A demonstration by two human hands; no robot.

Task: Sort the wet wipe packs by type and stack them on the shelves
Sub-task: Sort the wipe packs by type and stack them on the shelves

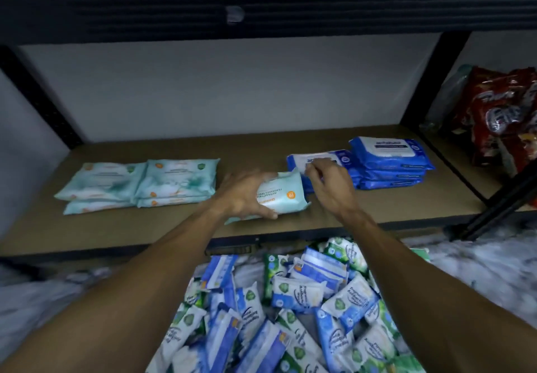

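The left hand (247, 195) grips a mint-green wipe pack (286, 195) by its left end, fingers wrapped over the top and thumb at the near edge; the pack lies flat on the shelf (261, 146), probably so it can be slid along the board. The right hand (328, 183) has curled fingers on the near edge of a low blue pack (319, 160); I cannot tell whether it pinches the pack or only touches it, as the hand hides the contact. Just right of that pack stands a taller blue stack (389, 163), touching it; well to the left lie two mint-green stacks (139, 183) side by side, so the held pack sits between the two types and likely belongs with the left ones. Below the shelf edge lies a heap of mixed packs (290, 314), unsorted; red snack bags (499, 111) fill the next bay.
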